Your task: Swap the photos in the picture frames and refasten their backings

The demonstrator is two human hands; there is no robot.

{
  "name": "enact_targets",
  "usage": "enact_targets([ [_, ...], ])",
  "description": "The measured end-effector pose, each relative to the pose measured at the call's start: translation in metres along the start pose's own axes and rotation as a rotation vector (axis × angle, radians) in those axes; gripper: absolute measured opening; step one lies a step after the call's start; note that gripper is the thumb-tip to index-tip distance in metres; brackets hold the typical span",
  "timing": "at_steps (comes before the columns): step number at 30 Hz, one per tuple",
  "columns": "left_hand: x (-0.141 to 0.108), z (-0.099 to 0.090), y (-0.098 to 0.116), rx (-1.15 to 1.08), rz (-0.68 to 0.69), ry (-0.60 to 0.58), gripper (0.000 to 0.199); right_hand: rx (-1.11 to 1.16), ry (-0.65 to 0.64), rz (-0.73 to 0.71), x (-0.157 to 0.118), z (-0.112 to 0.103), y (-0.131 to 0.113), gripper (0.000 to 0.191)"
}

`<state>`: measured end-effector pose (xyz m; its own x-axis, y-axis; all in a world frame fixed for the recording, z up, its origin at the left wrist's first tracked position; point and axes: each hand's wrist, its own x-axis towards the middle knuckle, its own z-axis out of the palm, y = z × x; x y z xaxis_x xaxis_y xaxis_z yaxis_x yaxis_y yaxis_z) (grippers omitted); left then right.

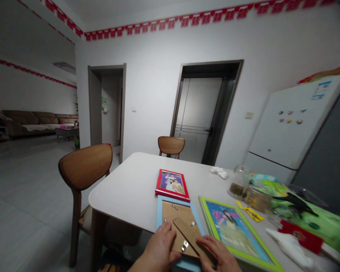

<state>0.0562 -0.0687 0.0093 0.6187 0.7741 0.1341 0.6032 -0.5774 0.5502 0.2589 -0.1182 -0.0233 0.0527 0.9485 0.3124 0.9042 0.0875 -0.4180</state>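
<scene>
A light-blue picture frame lies face down at the table's near edge. Its brown backboard faces up, with small metal clips around it and a brown stand leg slanting across it. My left hand grips the frame's left side, fingers curled on the backboard. On the right, my right hand has its fingers and thumb around the lower part of the stand leg. A red picture frame with a group photo lies just beyond the blue one. To the right is a green picture frame, photo up.
Glass jars, a yellow packet, a red packet and a green bag crowd the table's right side. Crumpled white tissue lies near the back edge. Wooden chairs stand left and behind the white table.
</scene>
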Motion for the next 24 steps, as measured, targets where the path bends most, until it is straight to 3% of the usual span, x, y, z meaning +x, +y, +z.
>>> enact_targets([
  [8, 0.003, -0.003, -0.016, 0.091, 0.006, -0.067, 0.041, -0.028, -0.015, -0.031, 0.009, 0.019, -0.012, 0.033],
  [15, -0.011, 0.001, -0.030, 0.088, 0.066, -0.096, 0.061, -0.056, -0.035, -0.068, 0.009, 0.018, -0.016, 0.029],
  [24, -0.010, 0.010, -0.038, 0.104, 0.063, -0.040, 0.047, -0.263, 0.018, 0.055, 0.051, 0.018, -0.020, 0.032],
])
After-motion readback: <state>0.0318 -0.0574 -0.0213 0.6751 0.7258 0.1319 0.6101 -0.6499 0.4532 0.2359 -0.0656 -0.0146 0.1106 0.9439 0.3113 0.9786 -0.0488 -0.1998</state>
